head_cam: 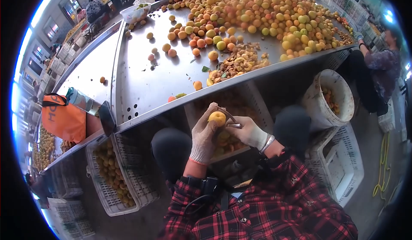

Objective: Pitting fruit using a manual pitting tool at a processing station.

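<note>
My left hand [203,137], in a knit glove, holds a yellow apricot [217,118] between thumb and fingers. Close on its right, my right hand [248,131], also gloved, grips a small metal-handled tool [234,125] whose curved part reaches towards the fruit; its exact kind cannot be told. Both hands are over a crate below the metal table's edge, with fruit pieces [225,145] in it. On the metal table [145,88], pits and cut scraps [236,63] lie near the front edge, and a large heap of whole apricots [257,8] spreads behind them.
A white bucket [310,101] with apricot pieces stands to the right, above a white plastic crate [347,166]. At left are a crate of apricots [112,175] and an orange bag [62,121] on the table. A co-worker [379,63] sits at the far right.
</note>
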The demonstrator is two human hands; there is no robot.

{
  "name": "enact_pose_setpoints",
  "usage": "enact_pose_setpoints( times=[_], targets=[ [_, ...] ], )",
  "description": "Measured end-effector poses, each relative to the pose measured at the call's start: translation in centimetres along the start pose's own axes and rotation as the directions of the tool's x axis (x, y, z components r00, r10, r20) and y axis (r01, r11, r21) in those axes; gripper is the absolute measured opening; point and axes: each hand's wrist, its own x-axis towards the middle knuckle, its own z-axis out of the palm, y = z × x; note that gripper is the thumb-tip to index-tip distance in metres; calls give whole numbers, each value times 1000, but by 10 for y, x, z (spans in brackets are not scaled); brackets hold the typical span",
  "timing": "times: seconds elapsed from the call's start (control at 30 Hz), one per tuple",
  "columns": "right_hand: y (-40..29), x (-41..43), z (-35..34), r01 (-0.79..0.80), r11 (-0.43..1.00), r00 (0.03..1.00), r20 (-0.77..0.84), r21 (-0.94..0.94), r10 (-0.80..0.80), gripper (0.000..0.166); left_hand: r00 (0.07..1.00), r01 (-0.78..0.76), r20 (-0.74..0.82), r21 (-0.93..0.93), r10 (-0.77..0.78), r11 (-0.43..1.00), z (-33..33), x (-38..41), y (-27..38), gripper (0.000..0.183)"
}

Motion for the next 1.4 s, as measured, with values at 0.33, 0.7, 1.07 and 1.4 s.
enact_pose_setpoints(
  times=[0.33, 0.7, 1.07, 1.4],
  targets=[
    [-5, -2, 10, -190, 979, 973, 148, 69, 178, 26, 998, 57, 11, 133, -59, 990, -2, -6, 6, 82],
    [3, -9, 13, -274, 962, 949, 158, -14, 272, 26, 988, 140, 20, 258, -150, 956, 0, -12, 5, 72],
    [19, 0, 28, -40, 973, 992, -122, -225, 13, 18, 965, 262, -63, 129, -256, 957, -2, -6, -7, 45],
    [13, -2, 26, -50, 980, 997, -62, -191, 39, 23, 992, 108, -103, 438, -69, 892, 10, -7, 2, 50]
  ],
)
